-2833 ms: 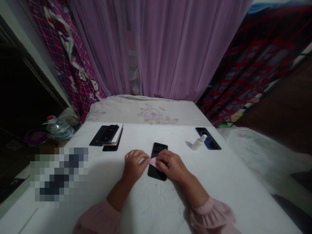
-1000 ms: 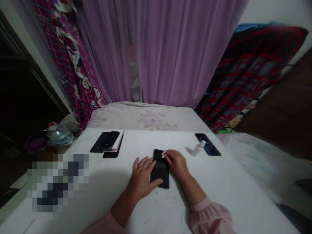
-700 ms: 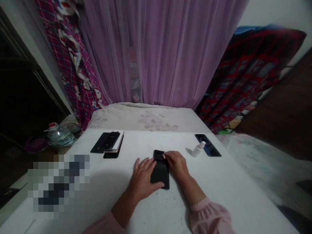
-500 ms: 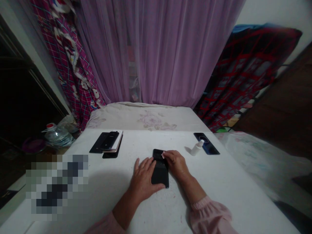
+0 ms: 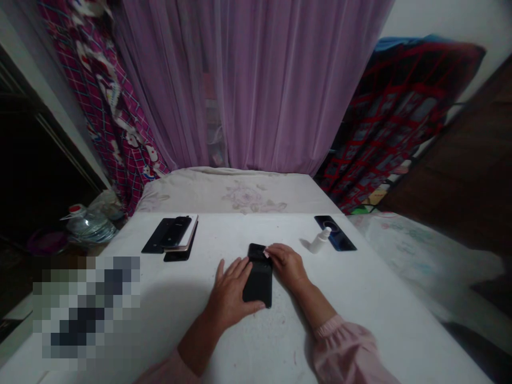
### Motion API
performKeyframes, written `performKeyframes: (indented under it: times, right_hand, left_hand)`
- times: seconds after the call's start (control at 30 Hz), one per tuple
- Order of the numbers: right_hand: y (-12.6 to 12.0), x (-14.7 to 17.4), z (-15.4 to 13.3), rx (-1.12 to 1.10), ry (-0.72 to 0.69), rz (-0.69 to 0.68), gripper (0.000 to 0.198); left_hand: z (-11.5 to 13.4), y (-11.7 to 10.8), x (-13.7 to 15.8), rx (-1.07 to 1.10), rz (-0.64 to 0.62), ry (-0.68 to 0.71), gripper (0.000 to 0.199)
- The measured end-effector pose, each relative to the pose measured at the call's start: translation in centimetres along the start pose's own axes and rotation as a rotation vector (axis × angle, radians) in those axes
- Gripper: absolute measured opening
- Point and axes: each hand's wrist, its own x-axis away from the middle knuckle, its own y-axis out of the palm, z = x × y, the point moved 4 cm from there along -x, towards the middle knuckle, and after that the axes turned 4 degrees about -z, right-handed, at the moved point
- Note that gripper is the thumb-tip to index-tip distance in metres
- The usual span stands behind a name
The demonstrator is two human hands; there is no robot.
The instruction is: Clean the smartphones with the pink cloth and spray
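A black smartphone (image 5: 258,285) lies flat on the white table in front of me, its far end showing a darker, glossier section. My left hand (image 5: 230,293) rests along its left side, fingers spread and touching the edge, thumb across the near end. Pinched in the fingertips of my right hand (image 5: 288,266) is a small whitish piece of cloth or tissue (image 5: 266,252), pressed on the phone's far right part. Most of that piece is hidden by the fingers. To the right of this hand stands a small white spray bottle (image 5: 319,241).
Several phones (image 5: 176,234) are stacked at the left of the white table (image 5: 344,298). Behind the bottle lies a dark blue phone or phone box (image 5: 338,234). A blurred patch (image 5: 88,309) covers something at the left edge. A water jug (image 5: 90,224) stands beyond the table.
The whole view has shifted slightly. My right hand keeps its pinch at the phone's far end with only a tiny shift; my left hand stays on the phone.
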Motion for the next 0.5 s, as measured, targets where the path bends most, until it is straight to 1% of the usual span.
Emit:
performKeyframes:
  times: [0.13,0.37,0.43,0.5]
  right_hand:
    - [0.2,-0.4,0.3,-0.069,0.044,-0.015,0.021]
    - [-1.0,1.8,-1.7,-0.191,-0.048,-0.092,0.021]
    - [-1.0,1.9,-1.8,-0.222,-0.051,-0.097,0.020]
    - [-0.8,1.5,-1.5,-0.208,-0.035,-0.090,0.020]
  left_hand:
    - [0.0,0.0,0.0,-0.003,0.012,0.008,0.090]
    - [-0.2,0.3,0.0,-0.015,0.029,0.016,0.091]
    - [-0.2,0.4,0.0,-0.011,0.038,0.026,0.090]
    - [-0.3,0.3,0.0,-0.008,0.042,0.032,0.090]
